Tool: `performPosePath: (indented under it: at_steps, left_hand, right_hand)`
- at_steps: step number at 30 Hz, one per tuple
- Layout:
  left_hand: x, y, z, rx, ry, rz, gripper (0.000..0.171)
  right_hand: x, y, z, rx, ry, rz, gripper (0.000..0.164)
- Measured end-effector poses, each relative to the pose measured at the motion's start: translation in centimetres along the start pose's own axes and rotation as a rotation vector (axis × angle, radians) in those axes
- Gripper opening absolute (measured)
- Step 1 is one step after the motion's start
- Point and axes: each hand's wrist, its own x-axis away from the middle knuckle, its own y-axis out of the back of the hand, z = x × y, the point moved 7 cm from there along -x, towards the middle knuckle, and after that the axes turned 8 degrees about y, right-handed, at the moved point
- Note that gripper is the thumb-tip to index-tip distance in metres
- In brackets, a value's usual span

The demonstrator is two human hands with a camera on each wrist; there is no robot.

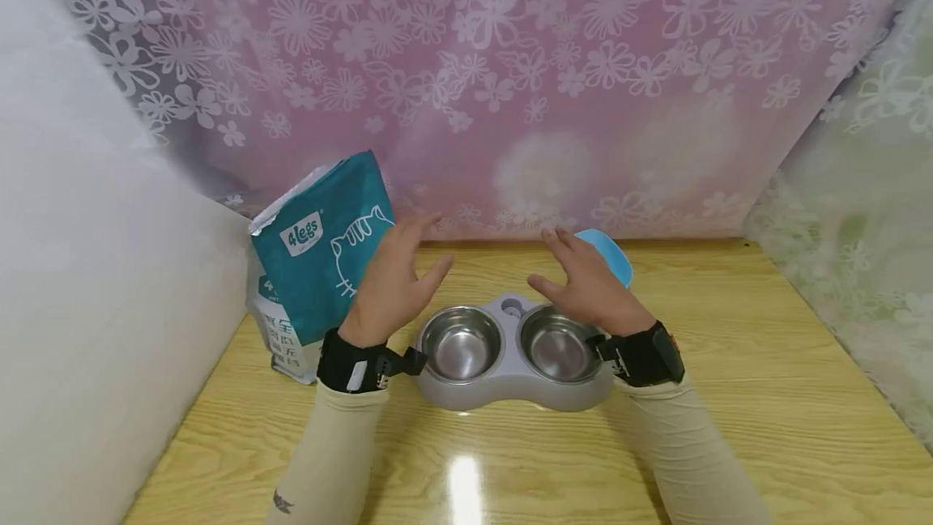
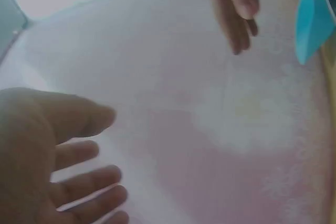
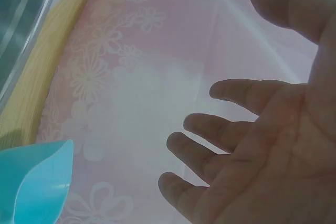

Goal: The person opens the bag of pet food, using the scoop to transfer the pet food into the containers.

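Observation:
Both hands are raised over the table with fingers extended and nothing in them. My left hand (image 1: 394, 282) overlaps the right edge of a teal pet food bag (image 1: 321, 249) in the head view; its thumb and fingers stand apart in the left wrist view. My right hand (image 1: 594, 286) hovers over the far side of the right steel bowl (image 1: 560, 345), the palm showing in the right wrist view. That bowl and the left steel bowl (image 1: 462, 344) sit in a grey double stand (image 1: 510, 387). Beyond the right hand lies a blue scoop (image 1: 611, 256), partly hidden by it.
A second, white-and-teal bag (image 1: 287, 339) stands behind the teal one at the left. The wooden table (image 1: 765, 395) ends at a pink flowered curtain (image 1: 496, 104) at the back. A white wall (image 1: 95, 209) rises at the left, a green floral sheet (image 1: 860, 266) at the right.

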Motion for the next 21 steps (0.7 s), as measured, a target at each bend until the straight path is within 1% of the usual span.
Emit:
performPosePath:
  at_steps: [2, 4, 5, 7, 9, 10, 11, 12, 13, 14, 15, 16, 18, 19, 20, 21]
  left_hand:
    - [0.6, 2.3, -1.0, 0.034, -0.078, -0.132, 0.051]
    - [1.4, 5.0, -1.9, 0.052, -0.152, -0.285, 0.042]
    - [1.9, 6.4, -2.1, 0.066, -0.183, -0.373, 0.038]
    - [2.9, 9.2, -2.3, 0.089, -0.22, -0.597, 0.03]
    - [4.2, 11.7, -1.8, 0.127, -0.207, -0.845, 0.027]
    - [4.8, 12.7, -1.2, 0.149, -0.179, -0.949, 0.026]
    - [5.4, 13.4, -0.5, 0.168, -0.14, -1.033, 0.025]
    - [5.7, 13.9, 0.2, 0.18, -0.091, -1.088, 0.025]
    - [5.9, 14.1, 1.0, 0.177, -0.034, -1.102, 0.027]
    - [5.9, 14.2, 1.8, 0.179, 0.026, -1.085, 0.03]
    - [5.7, 14.2, 2.7, 0.174, 0.085, -1.041, 0.034]
    - [5.5, 14.0, 3.5, 0.158, 0.141, -0.981, 0.038]
    - [5.0, 13.4, 4.9, 0.151, 0.236, -0.859, 0.046]
    - [4.8, 13.1, 5.6, 0.145, 0.282, -0.808, 0.048]
    - [4.7, 13.0, 6.1, 0.146, 0.317, -0.776, 0.047]
    - [4.7, 12.9, 6.6, 0.141, 0.345, -0.757, 0.046]
  right_hand:
    - [-0.2, 0.1, 0.1, -0.006, -0.002, 0.002, 0.083]
    - [-0.4, 0.2, 0.3, -0.016, 0.003, -0.003, 0.083]
    - [-0.4, 0.2, 0.4, -0.019, 0.003, -0.007, 0.083]
    - [-0.6, 0.3, 0.6, -0.024, 0.011, -0.014, 0.084]
    - [-0.7, 0.3, 0.8, -0.017, 0.019, -0.015, 0.083]
    - [-0.8, 0.3, 0.9, -0.013, 0.023, -0.016, 0.083]
    - [-0.8, 0.2, 0.9, -0.006, 0.028, -0.015, 0.082]
    - [-0.8, 0.1, 1.0, -0.002, 0.033, -0.016, 0.082]
    - [-0.9, 0.0, 1.0, -0.001, 0.038, -0.015, 0.082]
    - [-0.9, -0.1, 1.0, 0.002, 0.039, -0.013, 0.081]
    - [-0.9, -0.2, 1.0, 0.002, 0.041, -0.013, 0.081]
    - [-0.8, -0.4, 1.0, 0.001, 0.039, -0.009, 0.082]
    - [-0.8, -0.7, 0.9, -0.003, 0.03, -0.005, 0.083]
    - [-0.8, -0.8, 0.9, -0.003, 0.024, -0.003, 0.083]
    - [-0.7, -0.9, 0.8, -0.001, 0.017, -0.003, 0.083]
    - [-0.7, -1.0, 0.8, 0.001, 0.012, -0.003, 0.084]
